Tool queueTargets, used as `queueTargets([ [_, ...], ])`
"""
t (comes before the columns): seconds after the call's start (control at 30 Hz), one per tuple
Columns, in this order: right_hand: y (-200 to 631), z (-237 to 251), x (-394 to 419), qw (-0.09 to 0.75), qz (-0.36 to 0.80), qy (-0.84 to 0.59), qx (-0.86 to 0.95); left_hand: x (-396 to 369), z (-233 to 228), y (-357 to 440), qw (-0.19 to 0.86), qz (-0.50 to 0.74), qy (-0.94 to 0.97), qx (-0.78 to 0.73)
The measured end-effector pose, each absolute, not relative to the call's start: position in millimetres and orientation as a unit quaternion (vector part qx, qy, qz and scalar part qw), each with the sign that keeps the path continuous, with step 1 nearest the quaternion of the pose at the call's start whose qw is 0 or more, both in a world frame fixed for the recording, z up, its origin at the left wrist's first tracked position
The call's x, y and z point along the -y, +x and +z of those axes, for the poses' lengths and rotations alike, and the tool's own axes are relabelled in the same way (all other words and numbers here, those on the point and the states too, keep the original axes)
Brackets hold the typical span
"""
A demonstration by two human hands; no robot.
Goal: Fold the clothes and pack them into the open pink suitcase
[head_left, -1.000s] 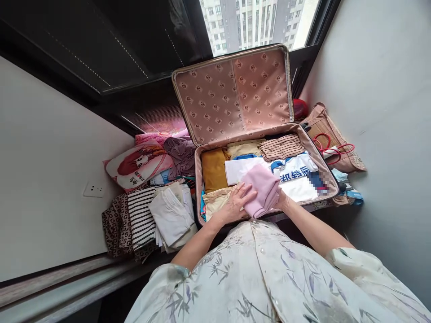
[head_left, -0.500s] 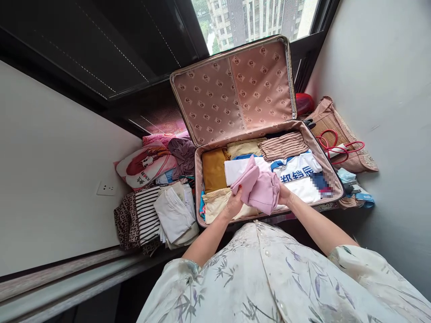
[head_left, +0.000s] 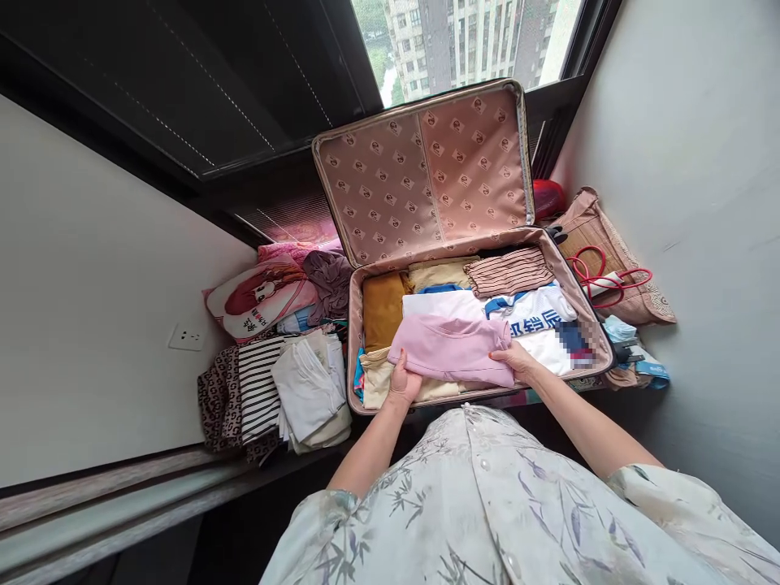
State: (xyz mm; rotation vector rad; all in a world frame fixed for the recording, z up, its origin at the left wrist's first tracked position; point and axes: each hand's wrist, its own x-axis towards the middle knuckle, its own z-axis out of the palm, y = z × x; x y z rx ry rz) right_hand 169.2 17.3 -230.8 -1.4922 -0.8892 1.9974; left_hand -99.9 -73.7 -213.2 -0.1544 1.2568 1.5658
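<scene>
Head view, suitcase (head_left: 426,179) of clothes (head_left: 383,313), pink garment (head_left: 454,348) in hands (head_left: 405,385) (head_left: 517,362)

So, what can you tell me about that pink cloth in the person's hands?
The pink cloth is pale, plain and soft-looking, folded into a wide band with creases and a curved fold near its upper edge. The left hand holds its left part, the right hand its right end. It lies sideways over the open suitcase, partly hiding cream cloth and white cloth. Whether it rests on them, I cannot tell.
</scene>
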Motion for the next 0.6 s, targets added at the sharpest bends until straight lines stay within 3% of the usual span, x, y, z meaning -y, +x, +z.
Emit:
queueTargets([
  [0.17, 179, -232, -23, 0.226, 0.712, -0.551, 0.372, 59, -217, -130, 0.553, 0.596, -0.074, -0.577],
  [0.33, 202, -216, -46, 0.223, 0.686, -0.542, 0.432, 58, -221, -138, 0.604, 0.490, 0.050, -0.627],
  [0.43, 236, -205, -66, 0.223, 0.659, -0.549, 0.463, 66, -228, -114, 0.627, 0.401, 0.131, -0.655],
  [0.6, 303, -208, -86, 0.144, 0.568, -0.587, 0.559, 61, -245, -48, 0.641, 0.331, 0.176, -0.670],
])
